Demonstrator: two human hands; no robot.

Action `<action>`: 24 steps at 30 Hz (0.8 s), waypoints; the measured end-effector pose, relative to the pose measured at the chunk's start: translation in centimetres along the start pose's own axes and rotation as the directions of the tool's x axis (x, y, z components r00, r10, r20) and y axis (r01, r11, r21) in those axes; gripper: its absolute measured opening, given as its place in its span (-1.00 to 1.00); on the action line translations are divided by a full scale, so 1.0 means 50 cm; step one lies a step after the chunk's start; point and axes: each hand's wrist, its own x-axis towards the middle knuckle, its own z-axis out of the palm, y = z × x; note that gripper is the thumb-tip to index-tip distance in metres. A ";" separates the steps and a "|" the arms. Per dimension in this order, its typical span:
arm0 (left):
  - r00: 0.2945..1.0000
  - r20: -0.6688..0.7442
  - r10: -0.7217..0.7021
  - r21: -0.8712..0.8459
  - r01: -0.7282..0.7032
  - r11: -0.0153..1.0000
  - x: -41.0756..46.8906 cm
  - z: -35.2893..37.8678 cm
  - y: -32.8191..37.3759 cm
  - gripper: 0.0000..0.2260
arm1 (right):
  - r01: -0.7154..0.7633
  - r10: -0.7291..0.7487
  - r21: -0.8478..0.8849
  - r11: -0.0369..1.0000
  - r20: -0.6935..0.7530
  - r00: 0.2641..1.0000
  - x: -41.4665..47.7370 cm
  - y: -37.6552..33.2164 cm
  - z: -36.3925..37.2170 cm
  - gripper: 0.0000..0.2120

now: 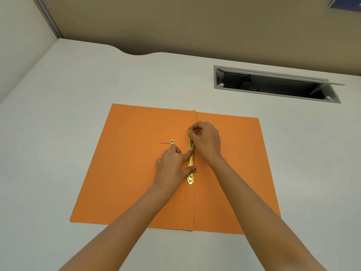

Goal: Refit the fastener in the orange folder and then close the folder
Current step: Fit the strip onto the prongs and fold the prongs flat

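Along the open orange folder's (136, 173) spine, the left hand (172, 165) is pressing the brass fastener bar (191, 173) with spread fingers while the right hand (205, 139) is pinching its thin prong (189, 129).

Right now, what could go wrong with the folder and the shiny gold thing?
1. The right hand pinches a thin prong at the top of the gold bar; it could bend crooked or poke a finger.
2. The left hand presses the bar with only fingertips, so it might slide off the fold.
3. A small loose gold piece lies on the folder by the left hand; a knock could send it away.
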 end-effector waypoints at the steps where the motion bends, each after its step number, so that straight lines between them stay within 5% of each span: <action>1: 1.000 0.000 0.001 -0.002 -0.001 1.000 0.000 0.000 0.000 -0.48 | 0.007 -0.007 -0.011 1.000 0.006 1.000 0.002 0.000 0.001 -0.95; 20: 1.000 0.006 -0.001 -0.037 0.001 0.999 0.007 -0.010 0.000 -0.49 | 0.048 -0.033 0.194 0.980 -0.079 0.996 -0.083 -0.001 -0.040 -0.90; 24: 0.997 -0.014 -0.072 -0.122 0.070 0.990 0.000 -0.018 0.008 -0.87 | 0.018 -0.023 0.189 0.982 0.020 1.000 -0.149 -0.014 -0.047 -0.69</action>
